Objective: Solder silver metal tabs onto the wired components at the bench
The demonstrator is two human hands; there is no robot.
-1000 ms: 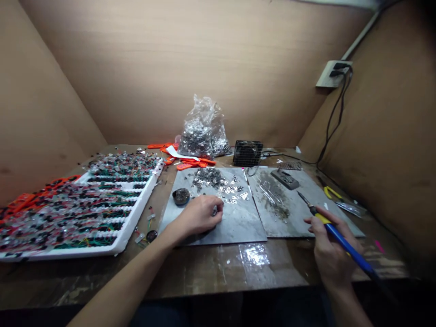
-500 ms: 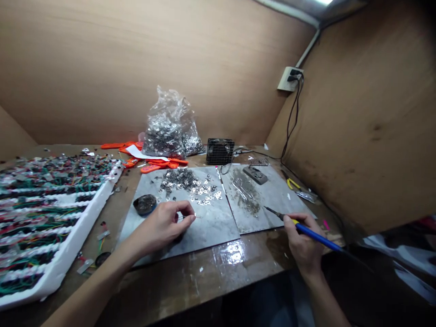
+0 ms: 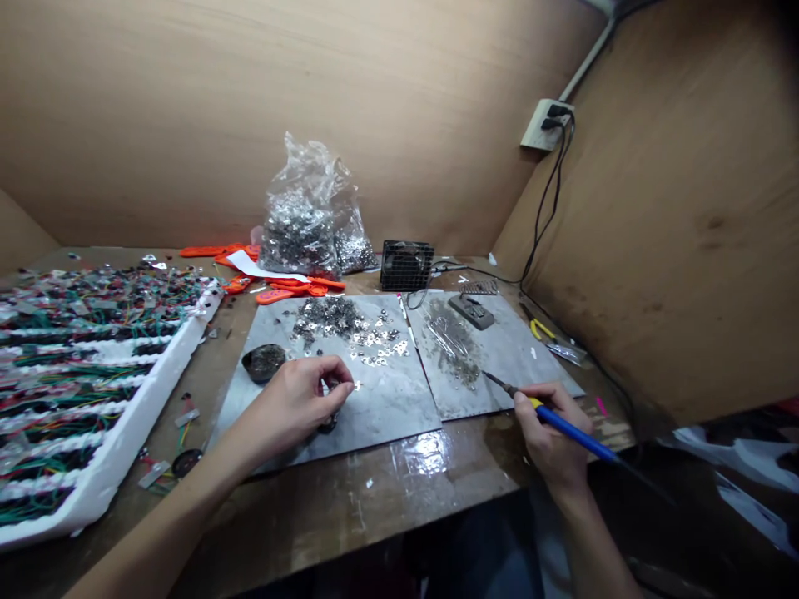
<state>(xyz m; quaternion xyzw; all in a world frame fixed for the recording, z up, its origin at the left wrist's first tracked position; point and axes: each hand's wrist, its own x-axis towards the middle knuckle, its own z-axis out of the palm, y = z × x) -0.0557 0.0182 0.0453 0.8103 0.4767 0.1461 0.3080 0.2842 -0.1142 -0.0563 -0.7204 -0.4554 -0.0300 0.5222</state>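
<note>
My left hand [image 3: 309,391] is over the left grey plate [image 3: 380,420], thumb and forefinger pinched together. A tiny shiny bit shows at those fingertips, too small to name; a dark thing under the hand is mostly hidden. My right hand [image 3: 555,433] is closed round a soldering iron [image 3: 578,434] with a blue and yellow handle. Its tip points left over the right grey plate [image 3: 499,399], apart from my left hand. Small metal tabs [image 3: 328,316] lie heaped and scattered beyond my left hand. A dark round dish [image 3: 263,363] stands beside my left wrist.
At left, a white foam tray [image 3: 146,391] holds rows of wired parts. Clear bags of metal pieces [image 3: 303,220], orange-handled tools [image 3: 293,289] and a small fan [image 3: 405,264] stand at the back. Solder wire [image 3: 446,335], an iron stand [image 3: 471,311] and yellow-handled pliers [image 3: 542,327] lie right.
My left hand has drawn slightly back to the left, its fingers still pinched. The soldering iron stays in my right hand, nearly unmoved. The whole view has shifted a little.
</note>
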